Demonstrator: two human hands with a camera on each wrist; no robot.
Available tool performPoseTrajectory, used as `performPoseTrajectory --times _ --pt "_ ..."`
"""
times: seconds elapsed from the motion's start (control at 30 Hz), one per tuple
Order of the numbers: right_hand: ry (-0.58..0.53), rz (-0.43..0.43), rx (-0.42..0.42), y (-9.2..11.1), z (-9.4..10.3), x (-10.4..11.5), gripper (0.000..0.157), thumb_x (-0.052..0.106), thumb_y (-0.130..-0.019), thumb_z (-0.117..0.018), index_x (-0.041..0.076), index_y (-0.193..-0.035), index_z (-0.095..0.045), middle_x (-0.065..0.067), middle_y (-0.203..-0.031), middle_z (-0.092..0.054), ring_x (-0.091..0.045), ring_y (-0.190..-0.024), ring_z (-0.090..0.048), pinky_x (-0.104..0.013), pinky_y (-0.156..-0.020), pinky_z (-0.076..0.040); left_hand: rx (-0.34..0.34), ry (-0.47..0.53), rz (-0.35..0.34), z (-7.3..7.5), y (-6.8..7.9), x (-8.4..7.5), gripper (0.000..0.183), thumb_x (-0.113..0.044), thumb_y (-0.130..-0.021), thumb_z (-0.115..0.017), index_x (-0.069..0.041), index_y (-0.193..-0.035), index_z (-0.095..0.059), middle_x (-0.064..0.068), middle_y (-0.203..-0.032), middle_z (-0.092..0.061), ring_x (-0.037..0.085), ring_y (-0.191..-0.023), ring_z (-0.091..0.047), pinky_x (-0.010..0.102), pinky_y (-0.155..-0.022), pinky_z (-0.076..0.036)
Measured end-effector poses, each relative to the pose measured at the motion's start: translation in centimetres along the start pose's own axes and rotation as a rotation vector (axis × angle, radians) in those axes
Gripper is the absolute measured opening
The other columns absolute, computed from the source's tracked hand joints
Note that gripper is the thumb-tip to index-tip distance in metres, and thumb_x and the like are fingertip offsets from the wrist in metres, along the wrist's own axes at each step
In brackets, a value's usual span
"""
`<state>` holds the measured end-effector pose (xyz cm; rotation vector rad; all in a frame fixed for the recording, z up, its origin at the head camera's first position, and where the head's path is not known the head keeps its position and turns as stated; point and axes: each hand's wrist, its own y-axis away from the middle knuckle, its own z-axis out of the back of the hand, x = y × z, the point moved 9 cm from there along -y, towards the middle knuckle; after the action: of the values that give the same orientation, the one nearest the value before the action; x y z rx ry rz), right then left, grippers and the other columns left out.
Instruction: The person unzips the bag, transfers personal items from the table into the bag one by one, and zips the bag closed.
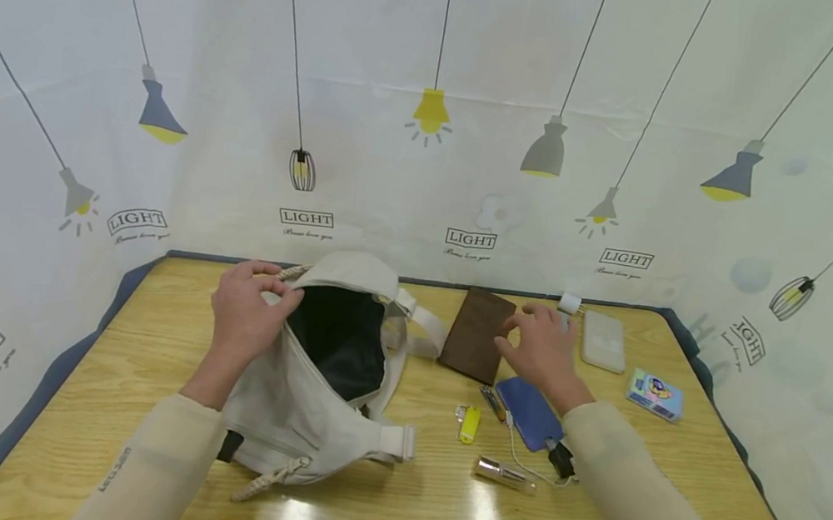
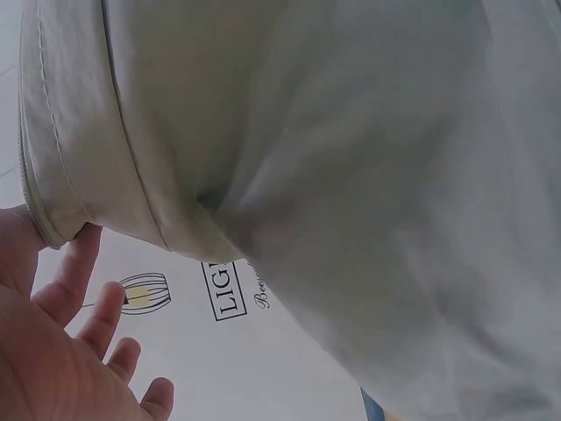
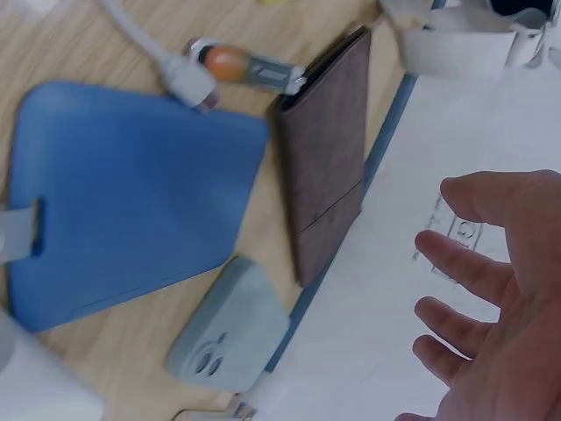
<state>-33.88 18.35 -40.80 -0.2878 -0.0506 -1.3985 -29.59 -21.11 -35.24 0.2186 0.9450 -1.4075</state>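
Pinching the rim of the pale bag (image 1: 311,417) between thumb and index finger, our left hand (image 1: 253,311) is working at the left of the centre in the head view. The bag is lying on the wooden table (image 1: 153,335), in the lower middle-left of the frame, and its mouth is gaping, so we are seeing the black lining (image 1: 341,336). In the left wrist view, our other fingers are standing apart from the cloth.

Our right hand (image 1: 545,348) is hovering at the centre-right of the head view, near the brown wallet (image 1: 475,337). We are spreading its fingers with a little bend, and in the right wrist view they are appearing apart from the wallet.

Below this hand we are finding the blue pouch (image 1: 526,409). A small tube with an orange part (image 3: 228,63) is lying at the upper middle-left of the right wrist view, near the plug end of a white cable (image 3: 149,39). A pale blue case (image 3: 230,324) is resting at the lower middle. In the head view, a yellow item (image 1: 471,424) and a shiny cylinder (image 1: 505,474) are lying at lower centre-right, while a white block (image 1: 603,342) and a small printed box (image 1: 655,394) are sitting further right.
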Motion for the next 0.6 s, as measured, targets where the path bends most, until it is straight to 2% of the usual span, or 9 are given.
performPoseTrajectory --times 0.17,0.33,0.47,0.6 --pt "0.036 -0.053 0.056 0.0 -1.3 -1.4 0.044 0.044 -0.091 -0.061 0.009 -0.117 -0.069 -0.019 -0.142 -0.047 -0.045 -0.13 -0.04 -0.072 -0.106 -0.018 -0.007 0.008 0.014 0.2 -0.2 0.4 0.022 -0.021 -0.084 -0.072 0.0 -0.076 -0.074 0.013 -0.118 -0.064 0.041 -0.124 -0.047 0.064 -0.105 -0.029" --pt "0.093 -0.131 0.148 0.0 -4.1 -2.2 0.065 0.056 -0.093 -0.052 0.002 -0.128 -0.06 -0.023 -0.143 -0.044 -0.047 -0.132 -0.037 -0.074 -0.108 -0.013 0.001 0.008 0.029 -0.1 -0.2 0.6 0.022 -0.021 -0.084 -0.072 0.0 -0.077 -0.074 0.012 -0.119 -0.063 0.041 -0.126 -0.045 0.064 -0.103 -0.029" --pt "0.105 -0.185 0.182 -0.1 -6.2 -2.4 0.075 0.064 -0.092 -0.046 -0.003 -0.124 -0.059 -0.028 -0.14 -0.044 -0.049 -0.133 -0.034 -0.076 -0.109 -0.01 0.0 0.004 0.03 -0.2 -0.2 0.6 0.023 -0.022 -0.084 -0.072 0.0 -0.078 -0.075 0.011 -0.119 -0.063 0.04 -0.126 -0.046 0.064 -0.103 -0.029" --pt "0.088 -0.216 0.198 0.0 -7.5 -2.1 0.084 0.071 -0.09 -0.041 -0.005 -0.122 -0.059 -0.032 -0.143 -0.04 -0.05 -0.138 -0.027 -0.077 -0.108 -0.008 0.009 -0.001 0.032 -0.3 -0.1 0.5 0.023 -0.023 -0.084 -0.072 0.0 -0.08 -0.075 0.011 -0.119 -0.063 0.04 -0.127 -0.045 0.064 -0.104 -0.028"
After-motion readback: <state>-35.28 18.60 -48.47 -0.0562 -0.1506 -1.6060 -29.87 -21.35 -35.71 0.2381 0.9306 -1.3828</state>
